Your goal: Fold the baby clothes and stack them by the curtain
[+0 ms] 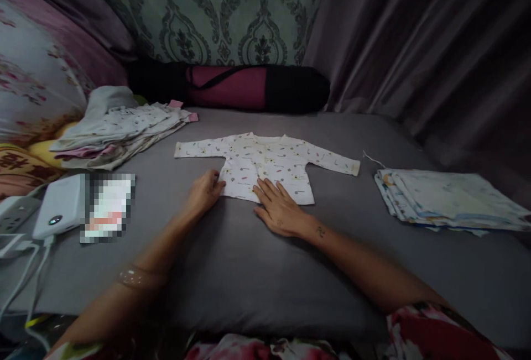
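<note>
— Red-and-white floral cloth [435,329] sits closest to us at the bottom of the head view, two bare forearms stretching out beyond it. Where do they lead?

— Straight to a small white long-sleeved fabric top with tiny coloured prints [265,161], spread flat on the plain grey sheet [232,271]! Neckline away from the person, hem towards them.

— And which way does it run?

— Crosswise! Its long axis goes cuff to cuff, left to right, square across the person's reach.

— So which hand is nearer its middle?

— Right hand [280,208], no contest: back up, fingers spread over the lower front by the middle of the hem, gripping nothing. Most of the top lies ahead of it.

— And the left hand [205,189]?

— Out at the hem's left corner, fingers bent, tips at the cloth. Pinching or merely touching? Can't tell from this angle! The top's body lies to its right, the left sleeve straight ahead.

— Any neighbours?

— Folded stack of pale printed cloths [452,199] well off to the right, loose heap of pale printed clothes [128,125] back on the left, both apart from the top.
</note>
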Tool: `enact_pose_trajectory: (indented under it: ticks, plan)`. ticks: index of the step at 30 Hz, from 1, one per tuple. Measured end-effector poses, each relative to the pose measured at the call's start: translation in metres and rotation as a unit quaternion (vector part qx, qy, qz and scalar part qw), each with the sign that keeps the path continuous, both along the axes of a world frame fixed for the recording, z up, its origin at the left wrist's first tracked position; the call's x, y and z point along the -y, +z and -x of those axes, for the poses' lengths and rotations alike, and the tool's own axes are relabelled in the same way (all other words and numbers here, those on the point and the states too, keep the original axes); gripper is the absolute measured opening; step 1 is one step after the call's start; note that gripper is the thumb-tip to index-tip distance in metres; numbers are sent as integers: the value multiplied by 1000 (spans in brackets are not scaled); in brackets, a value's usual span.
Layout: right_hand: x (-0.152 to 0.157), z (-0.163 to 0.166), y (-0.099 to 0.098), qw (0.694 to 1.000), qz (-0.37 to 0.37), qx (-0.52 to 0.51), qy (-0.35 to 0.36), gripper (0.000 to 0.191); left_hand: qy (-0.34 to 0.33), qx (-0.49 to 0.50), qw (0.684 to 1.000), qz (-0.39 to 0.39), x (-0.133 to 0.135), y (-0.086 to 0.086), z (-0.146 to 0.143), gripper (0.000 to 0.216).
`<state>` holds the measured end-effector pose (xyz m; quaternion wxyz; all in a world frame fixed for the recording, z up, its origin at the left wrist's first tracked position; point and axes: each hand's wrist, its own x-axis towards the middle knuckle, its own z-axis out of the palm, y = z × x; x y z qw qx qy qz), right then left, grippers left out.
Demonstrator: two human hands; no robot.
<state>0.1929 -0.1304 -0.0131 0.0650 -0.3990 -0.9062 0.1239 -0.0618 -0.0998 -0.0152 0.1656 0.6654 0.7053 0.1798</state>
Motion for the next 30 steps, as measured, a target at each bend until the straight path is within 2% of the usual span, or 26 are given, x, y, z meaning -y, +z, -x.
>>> enact_pose_trajectory:
  ticks: [5,8,12,15,17,21,24,25,27,28,30]
  plan:
    - [-4,-2,11,999,54,-1,9,64,0,58,997,54,-10,5,10,38]
    - [-9,-9,21,995,99,-22,8,62,-12,50,997,57,-11,3,16,39]
    - [-17,-21,21,995,36,-28,-92,61,-45,-58,997,-1,-6,3,12,40]
    - [-17,-26,12,992,13,-4,-127,62,-82,-162,981,-62,-2,7,-2,43]
    - [-16,-26,7,992,17,3,-128,63,-109,-189,973,-82,-2,10,-16,43]
    - [-25,-31,9,992,65,-12,-105,63,-185,-152,964,-118,-9,11,-45,39]
    - [-54,-49,21,986,111,-82,-97,55,-268,-88,948,-145,-18,9,-65,36]
    - [-67,-60,26,979,111,-118,-119,49,-296,-72,941,-147,-22,9,-71,35]
    - [-93,-86,35,962,65,-165,-208,41,-342,-57,927,-143,-29,6,-83,36]
    - [-104,-101,38,951,38,-161,-262,39,-362,-57,920,-141,-33,4,-88,39]
    - [-119,-131,43,915,30,-106,-387,36,-387,-62,910,-132,-39,-1,-97,47]
